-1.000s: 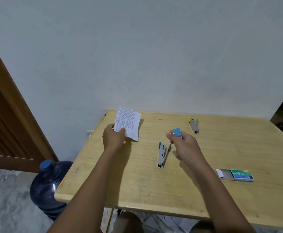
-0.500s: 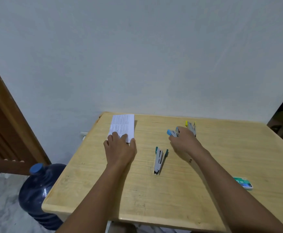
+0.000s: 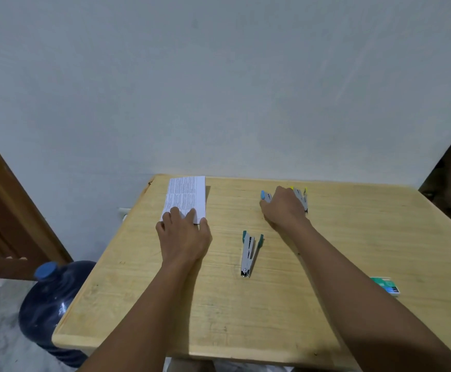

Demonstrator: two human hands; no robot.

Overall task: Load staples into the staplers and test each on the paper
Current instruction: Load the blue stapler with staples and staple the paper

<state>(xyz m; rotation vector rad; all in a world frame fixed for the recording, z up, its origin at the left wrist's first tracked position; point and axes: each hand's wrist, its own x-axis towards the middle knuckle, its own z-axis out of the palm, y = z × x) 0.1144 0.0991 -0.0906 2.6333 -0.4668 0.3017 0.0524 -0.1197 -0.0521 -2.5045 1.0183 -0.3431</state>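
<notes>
Blue water bottle [image 3: 50,304] stands on the floor, left of the wooden bench [image 3: 219,318]. Left hand [image 3: 184,237] lies flat with fingers straight, pressing the near edge of the printed paper [image 3: 185,197] and gripping nothing. Green stapler [image 3: 250,253] lies between the two hands, nearer the person. Blue stapler [image 3: 266,196] shows only its tip beside the right hand [image 3: 283,210], which covers it palm down; grip cannot be determined. Yellow stapler [image 3: 301,197] lies just right of that hand's fingers. Staple box [image 3: 385,285] lies right of the right forearm.
</notes>
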